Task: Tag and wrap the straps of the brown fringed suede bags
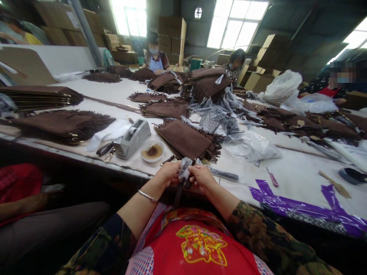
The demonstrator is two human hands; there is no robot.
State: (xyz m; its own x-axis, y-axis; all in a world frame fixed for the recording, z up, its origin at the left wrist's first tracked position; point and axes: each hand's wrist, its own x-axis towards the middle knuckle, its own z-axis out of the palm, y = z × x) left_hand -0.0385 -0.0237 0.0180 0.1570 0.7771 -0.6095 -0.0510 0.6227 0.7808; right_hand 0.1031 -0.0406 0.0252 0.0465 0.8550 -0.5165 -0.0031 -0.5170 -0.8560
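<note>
At the table's front edge, my left hand [169,173] and my right hand [204,177] are closed on a crumpled piece of translucent plastic wrap [185,167]. A dark brown strap [179,194] hangs below the wrap between them; how it is joined to the wrap is hidden by my fingers. Just beyond lies a brown fringed pouch [186,138] with a zipper along its left edge. To the left of my left hand are a white dish [145,156] with a brownish pad in it and a grey tape dispenser [134,139].
Stacked brown pouches [40,95] fill the left side, and more pouches [212,86] are heaped mid-table. Plastic bags [252,147], a pink cutter [272,177], a brush [335,184] and purple tape [286,206] lie to the right. Other people sit around the table, one close on my left.
</note>
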